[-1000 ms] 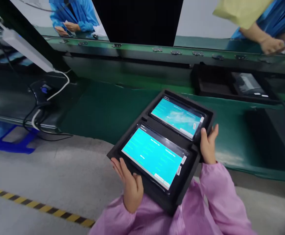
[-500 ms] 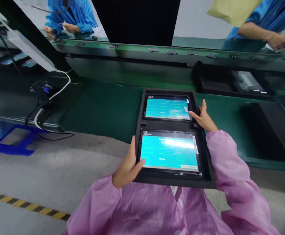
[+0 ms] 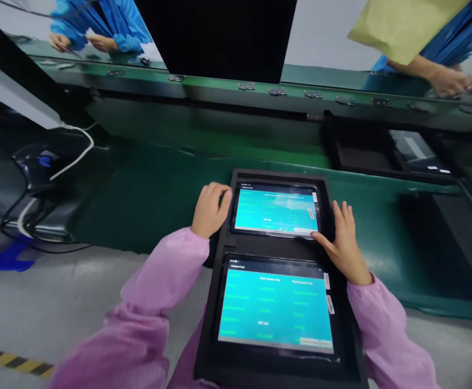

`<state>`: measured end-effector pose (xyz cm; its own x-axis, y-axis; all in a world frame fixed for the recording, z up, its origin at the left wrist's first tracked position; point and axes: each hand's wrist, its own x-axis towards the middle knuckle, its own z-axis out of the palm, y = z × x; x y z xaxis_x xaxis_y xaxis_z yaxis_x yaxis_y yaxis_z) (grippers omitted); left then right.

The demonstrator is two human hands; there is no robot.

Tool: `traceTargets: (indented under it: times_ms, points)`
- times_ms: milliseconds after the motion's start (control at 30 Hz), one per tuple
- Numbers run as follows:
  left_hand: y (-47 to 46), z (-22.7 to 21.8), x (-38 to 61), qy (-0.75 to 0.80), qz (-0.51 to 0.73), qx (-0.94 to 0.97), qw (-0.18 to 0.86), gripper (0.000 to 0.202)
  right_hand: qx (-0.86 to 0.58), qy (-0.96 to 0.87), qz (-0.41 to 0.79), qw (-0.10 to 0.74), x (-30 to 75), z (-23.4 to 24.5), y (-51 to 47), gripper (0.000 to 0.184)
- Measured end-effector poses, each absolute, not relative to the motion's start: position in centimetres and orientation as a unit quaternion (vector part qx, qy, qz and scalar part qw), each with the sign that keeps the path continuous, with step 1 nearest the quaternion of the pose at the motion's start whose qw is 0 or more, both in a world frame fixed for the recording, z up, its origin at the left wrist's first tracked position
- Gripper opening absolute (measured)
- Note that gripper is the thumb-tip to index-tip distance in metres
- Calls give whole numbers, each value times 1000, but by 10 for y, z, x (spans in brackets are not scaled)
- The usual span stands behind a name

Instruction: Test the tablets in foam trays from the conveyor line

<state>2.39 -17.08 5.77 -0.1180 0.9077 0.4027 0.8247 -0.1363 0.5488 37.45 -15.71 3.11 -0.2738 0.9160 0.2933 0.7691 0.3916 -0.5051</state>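
A black tray [image 3: 274,247] with two recesses lies tilted before me, its far end over the green bench and its near end at my body. The far recess holds a tablet [image 3: 274,210] and the near one another tablet [image 3: 274,308]. Both screens are lit turquoise with lines of text, and small white labels sit along their right sides. My right hand [image 3: 343,243] grips the tray's right side, thumb over the rim by the far tablet, fingers along the outside. Beside the far left rim, my left hand [image 3: 210,209] has its fingers curled toward the thumb; what they pinch, if anything, is hidden.
Another black tray [image 3: 363,156] holding a wrapped tablet [image 3: 416,148] stands at back right. A dark box-like object [image 3: 450,237] lies nearer. At left are a handheld scanner [image 3: 37,165], cables and a blue stool [image 3: 5,259]. Two people in blue sleeves work beyond the bench.
My left hand has moved from the tray's near left side up to its far left rim. In view, the tray and tablets sit lower and closer. My right hand stays at the right side.
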Motion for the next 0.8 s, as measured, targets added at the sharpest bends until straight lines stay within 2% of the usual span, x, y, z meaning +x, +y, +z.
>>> traceTargets:
  times_ms: [100, 233, 333, 500, 633, 800]
  points:
    - [-121, 61, 33, 600, 277, 751, 1, 43, -458, -855, 63, 235, 352, 48, -149, 70]
    - [-102, 54, 38, 591, 232, 773, 1, 49, -352, -917, 20, 186, 330, 49, -141, 64]
    - [-105, 51, 38, 587, 225, 778, 23, 49, -332, -929, 17, 161, 325, 46, -140, 60]
    - [-105, 54, 40, 578, 208, 788, 49, 50, -354, -915, 17, 192, 328, 53, -145, 63]
    - [-103, 54, 40, 577, 211, 787, 54, 48, -382, -894, 22, 233, 336, 62, -162, 57]
    - [-101, 48, 39, 583, 222, 780, 55, 47, -337, -920, 55, 193, 345, 67, -219, 45]
